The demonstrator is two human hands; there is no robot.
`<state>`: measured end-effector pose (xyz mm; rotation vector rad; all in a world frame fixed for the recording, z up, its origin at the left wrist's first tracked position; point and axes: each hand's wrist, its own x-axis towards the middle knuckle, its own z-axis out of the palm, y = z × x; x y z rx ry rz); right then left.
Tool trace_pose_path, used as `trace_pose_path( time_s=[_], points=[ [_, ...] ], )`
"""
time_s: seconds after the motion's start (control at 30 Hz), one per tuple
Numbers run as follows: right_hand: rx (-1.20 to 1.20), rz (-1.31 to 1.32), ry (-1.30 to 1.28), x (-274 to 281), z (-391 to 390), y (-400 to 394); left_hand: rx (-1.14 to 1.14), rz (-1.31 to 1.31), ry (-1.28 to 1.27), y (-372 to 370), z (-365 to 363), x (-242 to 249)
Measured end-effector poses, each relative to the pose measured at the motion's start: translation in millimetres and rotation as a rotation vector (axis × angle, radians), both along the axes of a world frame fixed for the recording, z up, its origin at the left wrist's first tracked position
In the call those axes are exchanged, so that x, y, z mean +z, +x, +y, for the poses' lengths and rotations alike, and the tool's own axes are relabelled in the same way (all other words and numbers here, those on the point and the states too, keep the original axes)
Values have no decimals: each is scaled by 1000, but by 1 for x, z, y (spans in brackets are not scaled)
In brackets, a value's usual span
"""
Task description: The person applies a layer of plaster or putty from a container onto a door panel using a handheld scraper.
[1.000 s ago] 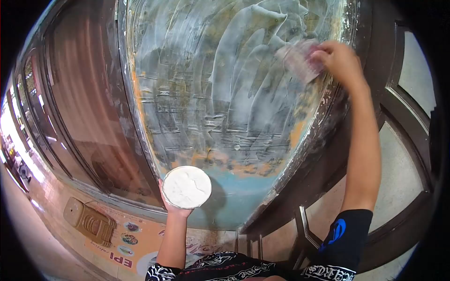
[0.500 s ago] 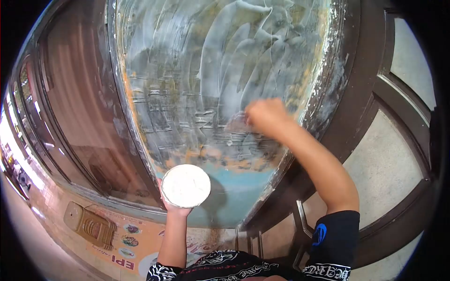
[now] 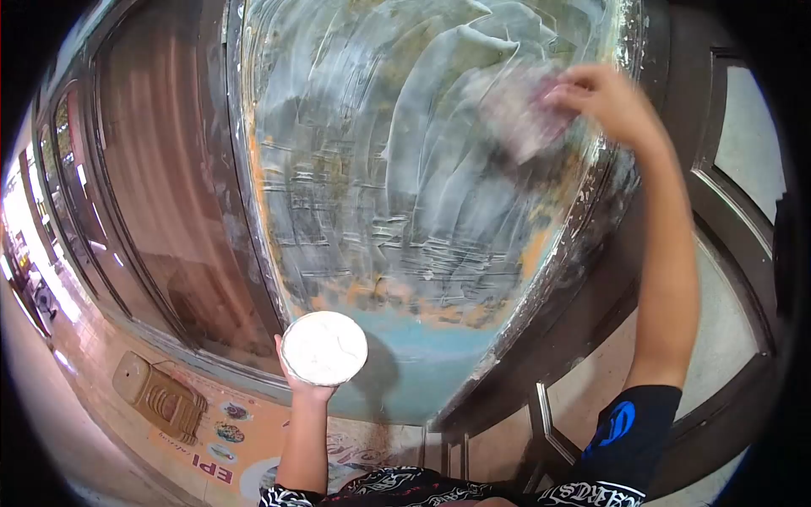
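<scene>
My left hand [image 3: 309, 392] supports a round tub of white paste [image 3: 324, 348] from below, with its fingers partly hidden behind the tub. The paste fills it close to the rim. Up at the right of the wall panel [image 3: 405, 334], my right hand [image 3: 604, 103] grips a flat spreader [image 3: 528, 118], whitish with a purple tint near the fingers and blurred by motion. It overlaps the panel's upper right part. Thin white paste streaks run in curved and ridged strokes over the panel, above an orange-edged band and a blue-green strip.
Dark wooden framing [image 3: 583, 253] borders the panel on the right, beside a panelled door [image 3: 735, 287]. Brown glazed panels [image 3: 160, 169] stand to the left. A brown plastic stool [image 3: 160, 397] lies on a printed orange banner [image 3: 198, 448] on the floor.
My right hand has moved up and to the right with the spreader, away from the panel's lower middle. The tub in my left hand has shifted slightly left and down in view.
</scene>
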<state>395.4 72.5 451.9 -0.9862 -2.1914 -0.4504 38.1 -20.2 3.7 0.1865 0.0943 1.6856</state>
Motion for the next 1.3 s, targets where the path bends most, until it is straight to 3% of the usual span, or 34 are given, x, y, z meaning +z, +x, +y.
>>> trace_pose_path(
  time_s=[0.1, 0.2, 0.3, 0.43, 0.47, 0.53, 0.57, 0.63, 0.7, 0.77, 0.87, 0.97, 1.07, 1.1, 1.17, 1.2, 1.27, 1.3],
  points=[
    [-102, -315, -143, -108, -6, -82, 28, 9, -61, -1, 2, 5],
    [-77, -683, -33, -196, 20, -120, -5, -11, -30, -1, -1, 10],
    [-204, -672, 53, -180, 39, -128, 39, 3, -7, -19, 4, 7],
    [-242, -238, 262, -52, 18, -105, 61, 4, 11, -37, 3, 6],
    [-257, -126, 492, -29, 19, -96, 62, -13, 18, -43, 4, 5],
    [-81, 54, 297, 18, 17, -76, 88, 39, 18, -49, 1, 15],
    [-154, -46, 316, 32, 12, -70, 91, 37, 17, -53, -1, 21],
    [40, -43, 92, 4, -6, -92, 98, 24, 15, -59, -3, 26],
    [-56, -227, 147, -70, -17, -127, 111, 24, 15, -66, -3, 22],
    [-40, -599, -36, -145, -5, -153, 102, 44, 48, -71, -4, 19],
    [-88, -899, -37, -235, 32, -163, 103, 15, 24, -77, -8, 17],
    [-110, -777, 150, -208, 46, -178, 119, 12, 35, -84, -8, 19],
    [-119, -423, 311, -104, 40, -180, 126, 15, 34, -89, -10, 17],
    [-178, -314, 199, -68, 26, -178, 126, 17, 25, -91, -12, 16],
    [-76, -44, 419, -25, 25, -154, 117, 8, 52, -94, -11, 17],
    [-83, -41, 410, -22, 20, -144, 130, 21, 20, -94, -13, 22],
    [-4, 25, 94, -26, 8, -131, 150, 24, -22, -97, -13, 22],
    [10, -34, 62, -55, 1, -134, 147, 17, -24, -98, -13, 21]
  ],
)
